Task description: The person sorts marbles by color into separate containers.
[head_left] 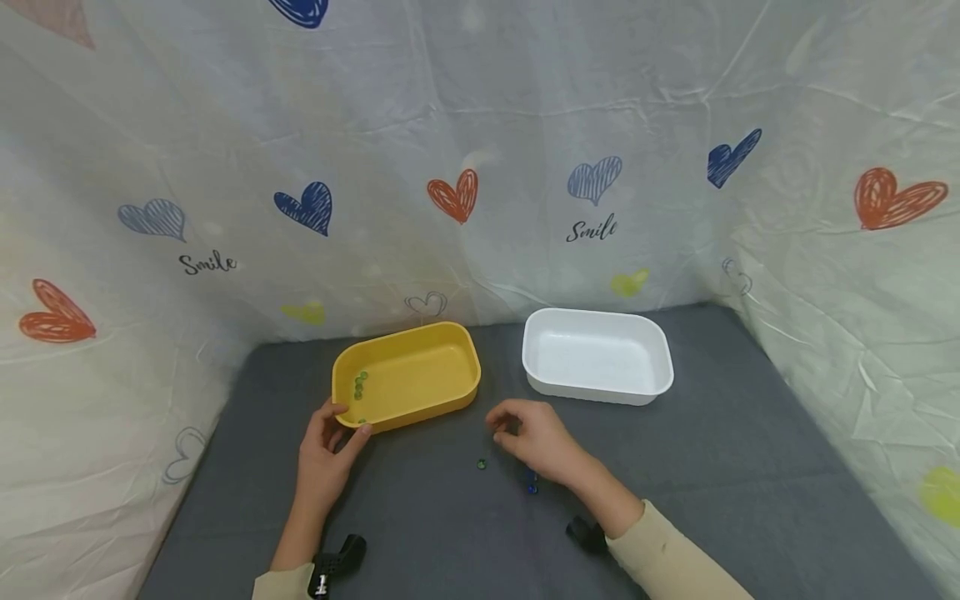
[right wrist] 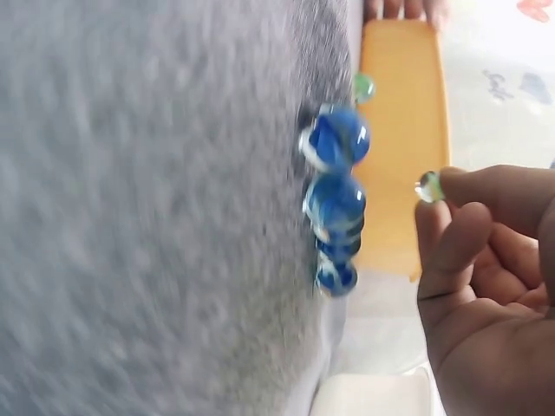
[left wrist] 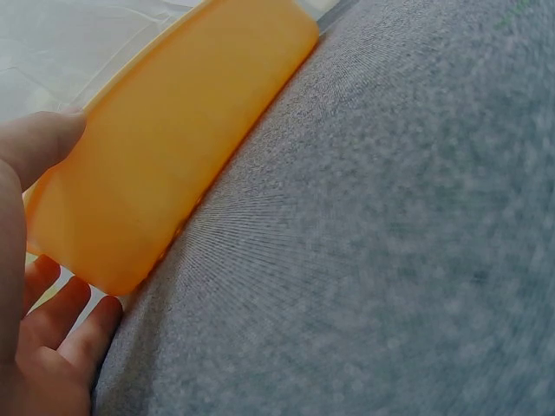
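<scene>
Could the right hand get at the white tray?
Probably yes: the white tray stands just beyond the right hand, with nothing visible between them but grey cloth, though the hand pinches a marble.

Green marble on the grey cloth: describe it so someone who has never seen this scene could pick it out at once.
On the grey cloth, look below the right end of the yellow tray in the head view. The green marble lies there, left of the blue marbles. Unlike the green marbles in that tray and the one in the right hand, it rests on cloth.
</scene>
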The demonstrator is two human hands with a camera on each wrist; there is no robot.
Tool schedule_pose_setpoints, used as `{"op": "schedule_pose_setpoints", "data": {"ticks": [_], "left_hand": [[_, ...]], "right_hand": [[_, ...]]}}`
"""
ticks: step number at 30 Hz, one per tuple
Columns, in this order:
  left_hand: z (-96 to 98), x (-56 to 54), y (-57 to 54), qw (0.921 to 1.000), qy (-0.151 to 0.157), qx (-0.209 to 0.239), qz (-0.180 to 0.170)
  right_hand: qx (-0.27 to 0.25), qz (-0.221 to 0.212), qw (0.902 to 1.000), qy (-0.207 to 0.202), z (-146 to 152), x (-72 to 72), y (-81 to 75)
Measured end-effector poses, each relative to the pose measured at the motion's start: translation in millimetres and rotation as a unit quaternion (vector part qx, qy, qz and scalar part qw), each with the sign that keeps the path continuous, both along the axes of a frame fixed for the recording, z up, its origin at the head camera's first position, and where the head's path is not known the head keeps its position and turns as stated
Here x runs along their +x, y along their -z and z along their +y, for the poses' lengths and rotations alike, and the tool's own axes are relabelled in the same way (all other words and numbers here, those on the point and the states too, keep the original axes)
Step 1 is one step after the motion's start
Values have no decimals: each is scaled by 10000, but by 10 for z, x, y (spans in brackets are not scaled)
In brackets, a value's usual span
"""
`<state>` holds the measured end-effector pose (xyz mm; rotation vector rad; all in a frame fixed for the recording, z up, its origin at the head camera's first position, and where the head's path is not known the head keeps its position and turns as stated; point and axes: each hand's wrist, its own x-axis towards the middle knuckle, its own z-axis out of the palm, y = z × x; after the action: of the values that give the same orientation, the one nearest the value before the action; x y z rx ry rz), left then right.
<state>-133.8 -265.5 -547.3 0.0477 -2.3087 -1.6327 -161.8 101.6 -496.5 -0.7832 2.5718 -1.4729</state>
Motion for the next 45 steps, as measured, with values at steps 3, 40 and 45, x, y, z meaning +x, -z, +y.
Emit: {"op": "schedule_pose_setpoints", "data": {"ticks": [3, 40, 45], "left_hand": [[2, 6, -1, 10000, 0, 15, -24], [13, -4, 1, 10000, 13, 12, 73], [-3, -3, 4, 10000, 17, 63, 30]], "right_hand": [[-108, 71, 9999, 83, 2, -48, -28], [-289, -194, 9980, 524, -475, -706, -293], [-236, -315, 9978, 532, -502, -746, -269]]}}
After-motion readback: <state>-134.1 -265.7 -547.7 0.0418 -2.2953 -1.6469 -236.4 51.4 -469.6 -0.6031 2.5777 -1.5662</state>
